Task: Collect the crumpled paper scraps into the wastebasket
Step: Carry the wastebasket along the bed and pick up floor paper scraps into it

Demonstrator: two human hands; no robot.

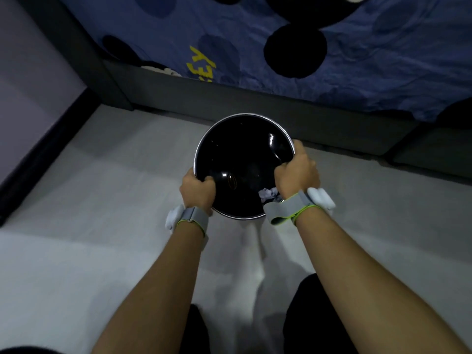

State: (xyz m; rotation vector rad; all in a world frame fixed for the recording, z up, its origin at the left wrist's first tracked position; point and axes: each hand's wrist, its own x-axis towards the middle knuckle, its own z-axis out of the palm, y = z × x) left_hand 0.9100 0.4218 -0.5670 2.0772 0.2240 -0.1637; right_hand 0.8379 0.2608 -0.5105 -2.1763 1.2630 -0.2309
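A round wastebasket [229,118] with a metal rim and a glossy black liner is in the middle of the view, above the pale floor. My left hand [198,191] grips its near-left rim, fingers curled inside. My right hand [296,172] grips the right rim the same way. Crumpled white paper scraps [268,194] lie inside near the bottom, partly hidden by my right wrist. Both wrists wear grey straps with white sensors.
A bed with a blue cover [357,60] printed with black circles and yellow letters runs across the top, on a dark grey frame [178,95]. A wall with a dark skirting [38,154] stands at the left. Pale floor [102,226] surrounds the basket.
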